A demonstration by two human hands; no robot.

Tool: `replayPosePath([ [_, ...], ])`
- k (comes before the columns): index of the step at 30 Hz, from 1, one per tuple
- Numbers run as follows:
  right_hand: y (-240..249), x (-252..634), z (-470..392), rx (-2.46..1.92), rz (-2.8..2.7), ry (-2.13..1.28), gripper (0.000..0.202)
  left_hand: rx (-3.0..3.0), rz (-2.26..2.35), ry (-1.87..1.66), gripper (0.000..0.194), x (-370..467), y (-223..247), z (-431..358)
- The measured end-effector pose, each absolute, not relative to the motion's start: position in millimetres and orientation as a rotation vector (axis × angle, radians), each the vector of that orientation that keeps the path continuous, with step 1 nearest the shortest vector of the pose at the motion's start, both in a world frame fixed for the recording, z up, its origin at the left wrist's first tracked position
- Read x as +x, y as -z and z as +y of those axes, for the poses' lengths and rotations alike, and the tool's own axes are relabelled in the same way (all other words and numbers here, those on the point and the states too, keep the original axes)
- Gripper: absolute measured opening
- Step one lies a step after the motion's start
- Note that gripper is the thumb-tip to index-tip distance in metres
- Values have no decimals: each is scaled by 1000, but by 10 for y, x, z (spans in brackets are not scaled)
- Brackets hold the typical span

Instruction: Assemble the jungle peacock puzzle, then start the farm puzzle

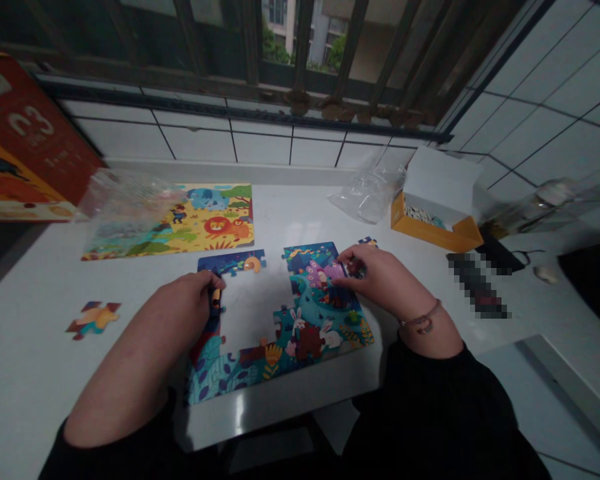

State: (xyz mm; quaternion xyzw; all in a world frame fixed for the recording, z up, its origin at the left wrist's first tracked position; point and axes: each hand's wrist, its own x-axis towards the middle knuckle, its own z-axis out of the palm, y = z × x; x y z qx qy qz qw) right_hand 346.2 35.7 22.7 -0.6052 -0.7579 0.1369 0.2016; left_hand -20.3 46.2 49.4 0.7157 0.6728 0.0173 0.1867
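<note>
White countertop (25,360), bearing all the parts described. The partly joined puzzle (305,320) is set near its front edge; if the puzzle were drawn toward the body, its lower border might be left unsupported and bent loose. The red box (40,127) is stood at the far left, clear of both hands. In the puzzle, a large gap is enclosed at left, right and bottom, and the top border is interrupted; the two sides therefore appear to be linked mainly along the bottom, where the joints could be opened by unequal pushing. The yellow picture sheet (220,223) is laid behind, partly covered by a clear bag (130,200), which could be dragged along if caught by a sleeve. The small orange box (430,227) is placed at the far right with its lid raised; its contents could be spilled by a knock. The left hand (183,300) is rested at the left border, fingertips drawn together; whether a piece is pinched cannot be told. The right hand (377,273) is curled over the right border, thumb and forefinger slightly apart; its grip cannot be told. By lifting there, neighbouring joints might be unseated. Loose pieces (94,320) are left outside the left forearm, where they could be swept aside.
</note>
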Motion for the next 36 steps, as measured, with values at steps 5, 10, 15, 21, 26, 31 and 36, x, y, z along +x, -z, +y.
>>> replayPosePath([
  [5, -251, 3519, 40, -1705, -2256, -423, 47, 2022, 1889, -34, 34, -207, -509, 457],
  [10, -349, 3664, 22, -1761, -2212, -492, 9, 2006, 1907, 42, 36, -203, -474, 479],
  [15, -491, 4024, 15, -1840, -1988, -515, 20, 1959, 1918, 51, 39, -260, -355, 520],
  [21, -336, 4515, 24, -2160, -1735, -512, 28, 1971, 1923, 43, 42, -274, -355, 527],
  [26, -98, 4679, 156, -2303, -1634, -288, 29, 1978, 1938, 61, 43, -208, -396, 531],
  [31, 2, 4831, 202, -2291, -1488, -58, 26, 1985, 1934, 76, 45, -207, -397, 527],
  [36, -39, 4829, 190, -2426, -1388, -56, 26, 2013, 1925, 36, 40, -200, -448, 475],
])
